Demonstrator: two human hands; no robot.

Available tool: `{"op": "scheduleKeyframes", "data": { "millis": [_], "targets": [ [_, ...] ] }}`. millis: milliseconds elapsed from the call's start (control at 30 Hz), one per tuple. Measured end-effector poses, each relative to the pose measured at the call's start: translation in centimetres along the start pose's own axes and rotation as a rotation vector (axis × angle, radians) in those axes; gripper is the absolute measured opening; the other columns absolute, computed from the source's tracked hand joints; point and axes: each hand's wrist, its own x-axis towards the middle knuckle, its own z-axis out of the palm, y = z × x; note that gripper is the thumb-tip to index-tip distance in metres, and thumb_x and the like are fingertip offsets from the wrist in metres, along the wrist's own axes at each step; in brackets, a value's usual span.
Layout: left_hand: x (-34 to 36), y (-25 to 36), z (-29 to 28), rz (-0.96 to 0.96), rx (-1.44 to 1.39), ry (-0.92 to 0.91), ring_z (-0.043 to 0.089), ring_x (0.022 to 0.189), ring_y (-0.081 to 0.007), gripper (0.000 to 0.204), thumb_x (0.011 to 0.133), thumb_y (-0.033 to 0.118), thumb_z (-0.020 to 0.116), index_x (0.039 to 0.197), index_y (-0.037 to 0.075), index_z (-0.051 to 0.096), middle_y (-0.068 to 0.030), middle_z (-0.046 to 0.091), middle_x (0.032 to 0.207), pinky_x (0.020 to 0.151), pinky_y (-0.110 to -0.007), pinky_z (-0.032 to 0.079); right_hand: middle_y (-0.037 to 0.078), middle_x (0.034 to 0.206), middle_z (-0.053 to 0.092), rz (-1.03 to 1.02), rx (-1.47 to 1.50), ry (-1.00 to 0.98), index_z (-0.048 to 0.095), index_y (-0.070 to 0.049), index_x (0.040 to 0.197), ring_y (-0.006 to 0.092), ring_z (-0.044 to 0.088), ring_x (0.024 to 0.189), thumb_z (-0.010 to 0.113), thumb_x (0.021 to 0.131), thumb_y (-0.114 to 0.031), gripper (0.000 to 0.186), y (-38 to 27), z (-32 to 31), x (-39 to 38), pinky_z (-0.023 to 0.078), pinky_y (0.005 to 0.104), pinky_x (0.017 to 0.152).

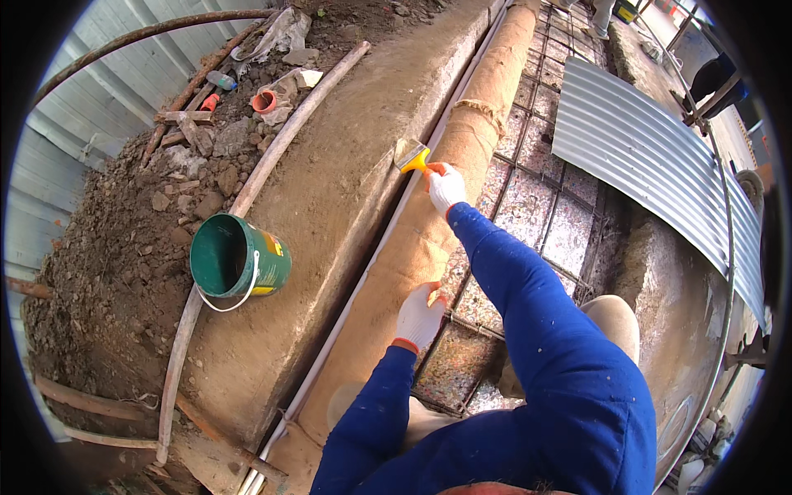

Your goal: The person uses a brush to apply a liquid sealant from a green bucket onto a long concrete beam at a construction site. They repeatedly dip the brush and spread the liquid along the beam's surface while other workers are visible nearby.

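My right hand (446, 187), in a white glove with orange palm coating, is closed around the yellow handle of a paintbrush (415, 159). The flat bristle end meets the upper edge of a concrete ledge (330, 165), beside a narrow dark gap. My left hand (419, 316), gloved alike, rests on a long tan burlap-covered strip (412, 252), its fingertips close to the end of a steel bar. The fingers are partly curled, and nothing shows in them. A green bucket (272, 262) with a white handle sits left on the ledge, against a wooden pole.
Steel rebar grid (549, 177) lies over speckled panels to the right. A corrugated metal sheet (652, 165) slants across the far right. Soil and rubble (124, 247) heap up at left by a metal fence (49, 165). A white pipe (379, 247) follows the gap. Another person's legs (602, 16) stand far off.
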Motion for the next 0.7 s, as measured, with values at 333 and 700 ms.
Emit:
{"op": "scheduleKeyframes", "data": {
  "millis": [333, 700],
  "targets": [
    [3.5, -3.4, -1.0, -0.218, 0.243, 0.376, 0.075, 0.092, -0.0381, 0.025, 0.097, 0.032, 0.068, 0.104, 0.01, 0.079, -0.0171, 0.077, 0.097, 0.081, -0.046, 0.057, 0.005, 0.084, 0.072, 0.255, -0.112, -0.625, 0.077, -0.005, 0.122, 0.0108, 0.063, 0.069, 0.068, 0.096, -0.014, 0.028, -1.7, -2.6, -5.4, 0.052, 0.0295, 0.067],
    [4.4, -2.6, 0.1, -0.123, 0.407, 0.478, 0.073, 0.088, -0.0385, 0.014, 0.095, 0.024, 0.07, 0.096, 0.011, 0.077, -0.0159, 0.076, 0.092, 0.078, -0.048, 0.057, 0.023, 0.106, 0.077, -0.136, -0.571, -0.235, 0.076, -0.008, 0.112, 0.0424, 0.073, 0.104, 0.068, 0.095, -0.025, 0.026, -1.6, -0.7, 6.7, 0.057, 0.0491, 0.093]
  ]
}}
